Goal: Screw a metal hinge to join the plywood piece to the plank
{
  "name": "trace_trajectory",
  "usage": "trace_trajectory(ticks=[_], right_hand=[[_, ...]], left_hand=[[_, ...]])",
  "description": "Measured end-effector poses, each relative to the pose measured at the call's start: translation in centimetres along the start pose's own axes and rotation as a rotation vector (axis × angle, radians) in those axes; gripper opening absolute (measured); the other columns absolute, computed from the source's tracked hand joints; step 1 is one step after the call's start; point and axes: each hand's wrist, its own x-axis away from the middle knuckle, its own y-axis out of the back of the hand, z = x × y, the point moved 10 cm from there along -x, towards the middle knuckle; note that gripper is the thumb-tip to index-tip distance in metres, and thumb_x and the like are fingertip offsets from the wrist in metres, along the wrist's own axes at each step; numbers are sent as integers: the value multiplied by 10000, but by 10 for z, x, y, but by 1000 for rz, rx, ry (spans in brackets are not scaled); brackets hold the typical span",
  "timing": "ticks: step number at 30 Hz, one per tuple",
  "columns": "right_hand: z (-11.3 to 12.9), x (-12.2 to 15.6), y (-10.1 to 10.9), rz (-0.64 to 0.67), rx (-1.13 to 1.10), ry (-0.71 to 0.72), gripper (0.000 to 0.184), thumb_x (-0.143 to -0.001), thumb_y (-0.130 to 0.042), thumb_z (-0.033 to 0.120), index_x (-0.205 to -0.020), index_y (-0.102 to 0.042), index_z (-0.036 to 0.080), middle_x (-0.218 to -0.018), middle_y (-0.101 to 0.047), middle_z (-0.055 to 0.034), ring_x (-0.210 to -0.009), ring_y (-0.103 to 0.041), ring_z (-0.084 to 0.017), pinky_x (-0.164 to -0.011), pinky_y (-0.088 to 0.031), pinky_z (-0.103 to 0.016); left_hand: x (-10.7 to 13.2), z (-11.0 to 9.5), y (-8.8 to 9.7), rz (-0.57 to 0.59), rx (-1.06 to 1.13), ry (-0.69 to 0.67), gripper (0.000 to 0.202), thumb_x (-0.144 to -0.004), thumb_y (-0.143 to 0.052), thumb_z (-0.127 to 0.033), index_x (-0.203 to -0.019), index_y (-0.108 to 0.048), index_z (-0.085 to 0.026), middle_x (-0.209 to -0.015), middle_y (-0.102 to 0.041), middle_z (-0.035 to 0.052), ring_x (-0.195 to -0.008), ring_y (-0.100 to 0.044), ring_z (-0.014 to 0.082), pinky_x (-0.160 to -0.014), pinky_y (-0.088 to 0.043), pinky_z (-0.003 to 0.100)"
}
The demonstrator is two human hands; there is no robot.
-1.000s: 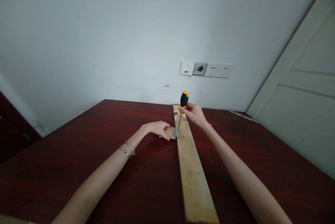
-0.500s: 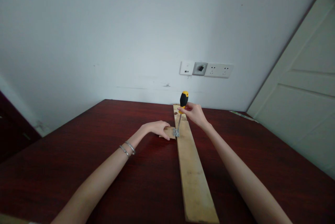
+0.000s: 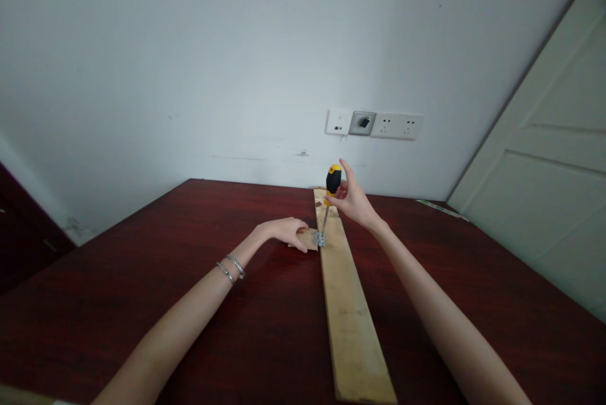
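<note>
A small metal hinge (image 3: 321,239) spans the joint between a short wood piece (image 3: 309,239) on the left and a long wooden plank (image 3: 353,310). My left hand (image 3: 288,232) grips the short piece, thumb at its near edge and fingers at its far edge. A screwdriver (image 3: 333,181) with a black and yellow handle stands almost upright, its tip down at the hinge. My right hand (image 3: 353,197) holds the lower part of the handle from the right, index finger raised off it. Any screw under the tip is too small to make out.
Everything lies on a dark red wooden table (image 3: 227,342) pushed against a white wall. Sockets and switches (image 3: 374,124) sit on the wall behind the plank. A thin strip (image 3: 442,209) lies at the far right edge, near a pale door (image 3: 544,159).
My right index finger has lifted up and away from the screwdriver handle. The screwdriver, my left hand and the wood have stayed practically in place.
</note>
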Motion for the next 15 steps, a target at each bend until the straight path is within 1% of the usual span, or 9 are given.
trace_trajectory(ticks=[2,5,7,9,11,12,15], right_hand=[[7,0,0,11,6,28,874,-708,-613,196,-1464,-176,231,-979,-606,-50,-644,-530,-131,-612,-466,-278],[14,-1,6,-26,30,54,720,-708,-616,212,-1374,-344,237,-1147,-563,-85,-706,-545,-140,-606,-475,-273],[19,-1,15,-100,72,76,575,-726,-639,278,-1268,-453,225,-1179,-553,-90,-766,-560,-162,-615,-481,-280],[25,-1,24,-181,133,110,455,-744,-651,346,-1162,-527,217,-1147,-576,-89,-805,-567,-182,-639,-487,-294],[31,0,28,-215,170,140,381,-765,-638,372,-1105,-561,218,-1107,-601,-85,-814,-576,-190,-654,-491,-307],[32,0,28,-214,170,144,379,-772,-631,372,-1112,-560,220,-1103,-606,-84,-809,-582,-190,-653,-494,-311],[29,-3,24,-161,108,103,479,-774,-617,333,-1223,-491,226,-1111,-612,-84,-844,-606,-199,-662,-504,-320]], left_hand=[[0,0,1,-8,-15,-2,569,-615,-741,-498,-1050,-620,-153,-969,-670,64,-783,-601,194,-661,-402,258],[0,1,0,-5,-18,0,563,-617,-736,-502,-1045,-624,-153,-949,-673,58,-778,-602,197,-655,-402,259],[0,0,0,1,-4,-2,551,-623,-733,-497,-1041,-625,-153,-934,-675,52,-772,-604,196,-656,-402,258],[0,1,0,0,3,-1,560,-621,-735,-495,-1049,-625,-151,-947,-675,54,-783,-606,198,-658,-403,256],[-1,2,0,-8,-1,1,578,-614,-740,-497,-1057,-624,-145,-968,-674,62,-795,-607,202,-654,-404,253],[-1,3,0,-8,-3,6,583,-613,-739,-498,-1060,-623,-143,-968,-674,65,-792,-607,202,-646,-403,251],[-2,5,-2,4,0,18,574,-620,-733,-503,-1052,-625,-142,-933,-680,61,-764,-605,193,-628,-399,243]])
